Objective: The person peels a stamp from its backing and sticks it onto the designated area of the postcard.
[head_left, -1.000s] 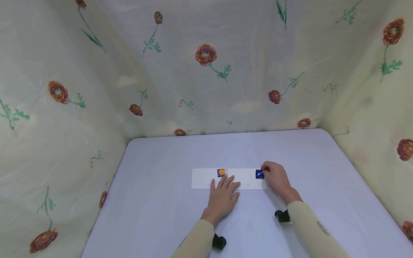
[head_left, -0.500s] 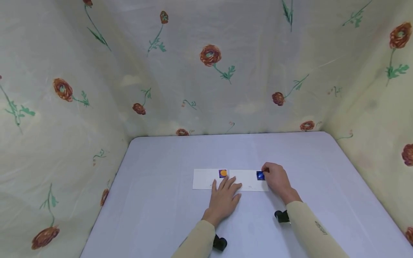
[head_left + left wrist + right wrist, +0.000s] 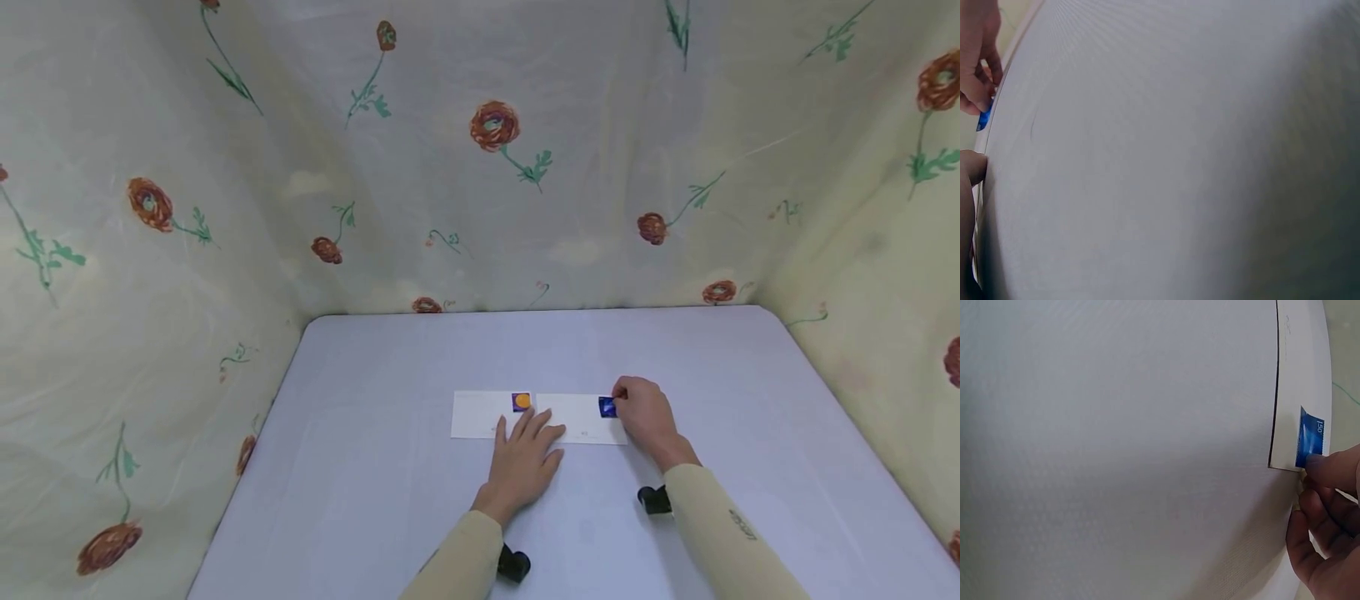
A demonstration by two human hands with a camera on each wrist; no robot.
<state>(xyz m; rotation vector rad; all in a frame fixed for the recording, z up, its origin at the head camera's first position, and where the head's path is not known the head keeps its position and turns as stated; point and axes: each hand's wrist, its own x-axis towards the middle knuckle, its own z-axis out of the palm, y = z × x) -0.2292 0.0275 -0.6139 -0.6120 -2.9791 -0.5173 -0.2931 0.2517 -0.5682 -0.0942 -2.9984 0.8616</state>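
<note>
Two white envelopes lie side by side on the table, a left envelope (image 3: 474, 417) and a right envelope (image 3: 577, 410). A purple stamp with an orange disc (image 3: 521, 402) sits at the left envelope's upper right corner. My left hand (image 3: 522, 467) rests with fingers spread over the lower edges where the envelopes meet. At the right envelope's upper right corner, my right hand (image 3: 648, 421) pinches the edge of a blue stamp (image 3: 607, 407) between thumb and fingers. In the right wrist view this blue stamp (image 3: 1310, 439) shows the number 150, and one corner stands up a little.
A white cloth covers the table (image 3: 375, 383). Flower-printed curtains (image 3: 420, 167) hang behind it and along both sides. Black wrist-worn devices (image 3: 513, 564) show beneath both sleeves.
The head view has shifted slightly, so everything on the table appears a little further right. Both hands and the blue stamp keep nearly the same place on the envelopes.
</note>
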